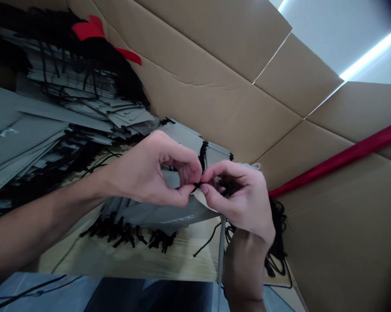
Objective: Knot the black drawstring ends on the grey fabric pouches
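Both hands meet at the centre over a pile of grey flat pouches that have black cord ends and faint white lettering. My left hand pinches a thin black cord between thumb and forefinger. From the other side, my right hand grips the same cord with thumb and fingertips, close to a small knot or crossing. More dark cord shows inside the curled right fingers. Whether the pinched cord is fixed to the pouch beneath is hidden by the fingers.
Stacked grey pouches with black cords fill the left side, a red strip among them. Brown cardboard walls rise behind and at right, crossed by a dark red band. Loose black cords lie beside my right wrist.
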`<state>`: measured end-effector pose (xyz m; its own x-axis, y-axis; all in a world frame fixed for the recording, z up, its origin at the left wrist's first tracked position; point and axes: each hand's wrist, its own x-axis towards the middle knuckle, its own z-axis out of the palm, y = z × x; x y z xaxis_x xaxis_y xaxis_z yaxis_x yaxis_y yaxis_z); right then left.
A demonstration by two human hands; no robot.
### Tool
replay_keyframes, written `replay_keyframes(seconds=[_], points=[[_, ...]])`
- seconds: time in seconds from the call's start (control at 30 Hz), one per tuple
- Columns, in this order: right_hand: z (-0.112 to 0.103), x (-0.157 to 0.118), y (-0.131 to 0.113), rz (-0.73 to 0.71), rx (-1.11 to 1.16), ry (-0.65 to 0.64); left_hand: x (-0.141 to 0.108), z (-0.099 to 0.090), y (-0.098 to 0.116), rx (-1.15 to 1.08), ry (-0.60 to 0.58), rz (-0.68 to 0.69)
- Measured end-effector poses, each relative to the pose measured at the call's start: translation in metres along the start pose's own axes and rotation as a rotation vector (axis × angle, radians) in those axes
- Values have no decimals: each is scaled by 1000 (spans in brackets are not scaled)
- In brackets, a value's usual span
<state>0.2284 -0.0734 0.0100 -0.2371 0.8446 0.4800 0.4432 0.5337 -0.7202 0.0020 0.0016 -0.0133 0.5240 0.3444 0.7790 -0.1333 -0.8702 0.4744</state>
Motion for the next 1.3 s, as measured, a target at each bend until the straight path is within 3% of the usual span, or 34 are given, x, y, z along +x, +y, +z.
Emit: replay_keyframes(seconds=[0.27,0.37,0.53,0.63,0.7,0.83,1.0,1.07,1.3], points=[[-1,2,-5,53,78,-18,0,-2,4,-65,-12,-20],[-2,0,-3,-11,-18,-16,-2,-3,5,97,-20,34],[-3,-6,-4,-186,-346,14,-7,4,2,523,-14,275],[-2,-7,-4,-238,-419,47,-10,8,1,633,-21,350],[-1,-7,-3,-218,-361,65,-10,8,1,604,26,351],[2,-6,1,-118,-151,119,-7,5,0,413,125,225],[4,-1,-2,-27,14,150,-1,4,-3,38,138,100],[4,1,-3,-6,31,166,0,4,-3,-9,133,73],[5,-1,3,-26,-129,193,-7,4,-2,650,101,352]])
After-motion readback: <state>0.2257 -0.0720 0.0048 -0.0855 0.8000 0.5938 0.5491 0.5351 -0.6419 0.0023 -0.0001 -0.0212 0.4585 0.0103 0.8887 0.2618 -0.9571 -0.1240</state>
